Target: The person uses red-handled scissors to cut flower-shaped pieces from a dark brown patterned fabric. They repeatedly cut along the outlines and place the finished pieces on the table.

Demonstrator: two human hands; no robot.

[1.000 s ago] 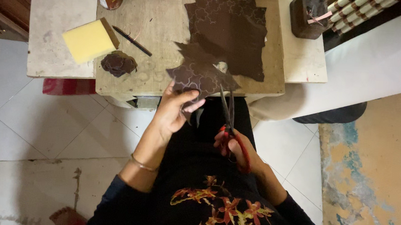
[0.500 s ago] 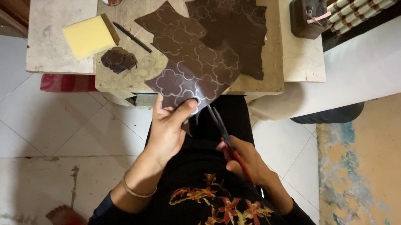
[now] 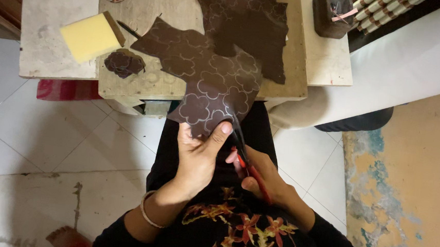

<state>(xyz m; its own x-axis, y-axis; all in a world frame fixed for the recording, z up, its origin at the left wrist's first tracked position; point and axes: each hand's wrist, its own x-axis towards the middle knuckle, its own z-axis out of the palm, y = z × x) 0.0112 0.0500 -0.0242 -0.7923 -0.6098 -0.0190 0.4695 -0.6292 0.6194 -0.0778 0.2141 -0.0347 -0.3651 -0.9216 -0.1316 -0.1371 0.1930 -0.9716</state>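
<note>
The left hand point(image 3: 197, 155) pinches the near edge of the brown patterned sheet point(image 3: 207, 81), which droops off the bench point(image 3: 129, 89). The right hand point(image 3: 262, 180) is closed around red-handled scissors point(image 3: 248, 164). The sheet looks thin, floppy and light; best held close to the cut.

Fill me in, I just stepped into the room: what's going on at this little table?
A person seated at a low wooden table is cutting a brown sheet marked with pale flower outlines. The left hand pinches the sheet's near edge, thumb on top, while the right hand works red-handled scissors at that edge. More brown sheet lies further back on the table. A yellow sponge block and a small cut brown flower piece sit to the left.
</note>
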